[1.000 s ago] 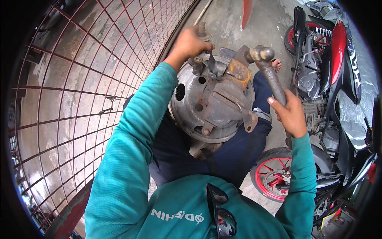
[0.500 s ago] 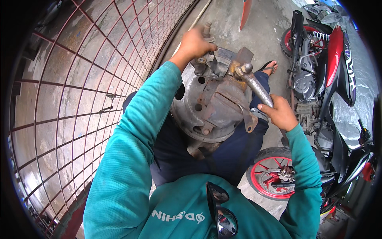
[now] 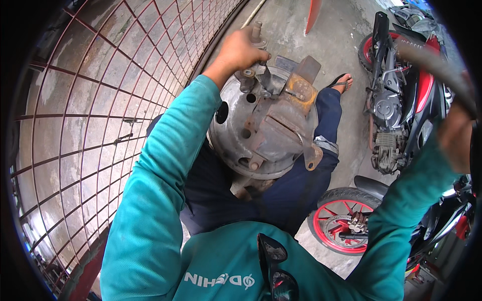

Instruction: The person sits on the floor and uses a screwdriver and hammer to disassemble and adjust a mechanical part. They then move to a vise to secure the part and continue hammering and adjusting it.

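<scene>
Between my legs stands a round steel wheel rim (image 3: 228,143), with a worn bench vise (image 3: 283,128) on top of it. My left hand (image 3: 238,50) is closed round a greasy metal part with cylindrical ends (image 3: 246,79), over the far left of the rim. Just what its fingers grip on that part is partly hidden. High at the right, my right hand (image 3: 457,135) is raised and smeared by motion. It grips a hammer (image 3: 437,65), whose blurred metal length reaches up and left, well apart from the vise.
A red wire mesh fence (image 3: 90,110) runs along my left. On my right stands a motorcycle (image 3: 391,105) with a red-rimmed wheel (image 3: 344,220). My sandalled foot (image 3: 343,83) rests on the concrete floor (image 3: 331,55) beyond the vise. Sunglasses (image 3: 275,266) hang from my shirt.
My right hand has swung the hammer up and right, away from above the vise. My left hand stays on the metal part; the whole view has shifted slightly.
</scene>
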Action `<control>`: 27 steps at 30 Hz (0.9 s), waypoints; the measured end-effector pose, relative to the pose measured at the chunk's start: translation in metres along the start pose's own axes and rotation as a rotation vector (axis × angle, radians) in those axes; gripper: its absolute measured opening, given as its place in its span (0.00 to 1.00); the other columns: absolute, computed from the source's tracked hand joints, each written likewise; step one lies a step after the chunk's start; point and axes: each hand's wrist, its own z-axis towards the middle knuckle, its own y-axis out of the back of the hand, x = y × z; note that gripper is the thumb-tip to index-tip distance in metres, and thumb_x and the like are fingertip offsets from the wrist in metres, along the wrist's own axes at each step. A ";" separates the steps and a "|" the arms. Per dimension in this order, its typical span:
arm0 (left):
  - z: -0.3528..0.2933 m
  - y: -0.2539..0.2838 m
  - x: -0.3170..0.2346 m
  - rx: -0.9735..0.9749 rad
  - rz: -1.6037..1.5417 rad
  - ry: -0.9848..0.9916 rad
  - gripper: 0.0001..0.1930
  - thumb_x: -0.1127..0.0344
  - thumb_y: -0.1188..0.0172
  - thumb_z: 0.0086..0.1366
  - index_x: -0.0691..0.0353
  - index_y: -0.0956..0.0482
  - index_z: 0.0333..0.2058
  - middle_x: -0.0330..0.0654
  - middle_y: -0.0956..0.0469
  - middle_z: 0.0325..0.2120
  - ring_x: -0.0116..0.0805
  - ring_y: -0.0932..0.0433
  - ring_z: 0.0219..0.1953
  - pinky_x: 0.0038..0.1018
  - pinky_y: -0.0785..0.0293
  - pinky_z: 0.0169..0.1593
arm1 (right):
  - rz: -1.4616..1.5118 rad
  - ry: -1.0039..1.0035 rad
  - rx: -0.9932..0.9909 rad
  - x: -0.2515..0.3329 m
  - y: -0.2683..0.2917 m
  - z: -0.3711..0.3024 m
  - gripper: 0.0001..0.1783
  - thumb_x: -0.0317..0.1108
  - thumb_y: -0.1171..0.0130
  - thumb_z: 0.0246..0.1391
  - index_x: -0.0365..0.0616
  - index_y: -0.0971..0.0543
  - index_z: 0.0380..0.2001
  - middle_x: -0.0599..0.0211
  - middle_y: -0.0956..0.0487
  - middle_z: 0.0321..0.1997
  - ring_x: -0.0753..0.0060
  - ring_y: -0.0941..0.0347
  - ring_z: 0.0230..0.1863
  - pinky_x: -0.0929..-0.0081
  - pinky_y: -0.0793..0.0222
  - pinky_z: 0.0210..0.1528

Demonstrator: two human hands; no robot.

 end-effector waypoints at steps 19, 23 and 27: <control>-0.004 0.024 0.002 -0.042 -0.435 0.129 0.30 0.68 0.19 0.46 0.73 0.19 0.48 0.47 0.14 0.35 0.38 0.14 0.35 0.32 0.16 0.41 | -0.217 -1.170 -0.192 0.102 0.002 -0.241 0.16 0.35 0.24 0.52 0.40 0.23 0.34 0.71 0.23 0.25 0.79 0.27 0.23 0.76 0.31 0.28; -0.005 0.046 0.025 -0.154 -0.924 0.295 0.20 0.73 0.22 0.53 0.76 0.20 0.41 0.50 0.15 0.33 0.41 0.13 0.29 0.37 0.14 0.35 | -0.161 -1.488 -0.197 0.133 0.005 -0.351 0.14 0.33 0.26 0.57 0.42 0.25 0.31 0.72 0.25 0.20 0.79 0.29 0.18 0.76 0.34 0.22; 0.005 0.058 0.040 -0.150 -1.369 0.315 0.12 0.69 0.26 0.61 0.69 0.19 0.38 0.48 0.15 0.31 0.43 0.14 0.32 0.39 0.13 0.38 | -0.132 -1.692 -0.066 0.145 0.006 -0.419 0.14 0.34 0.27 0.58 0.42 0.24 0.31 0.72 0.26 0.19 0.79 0.30 0.15 0.75 0.34 0.19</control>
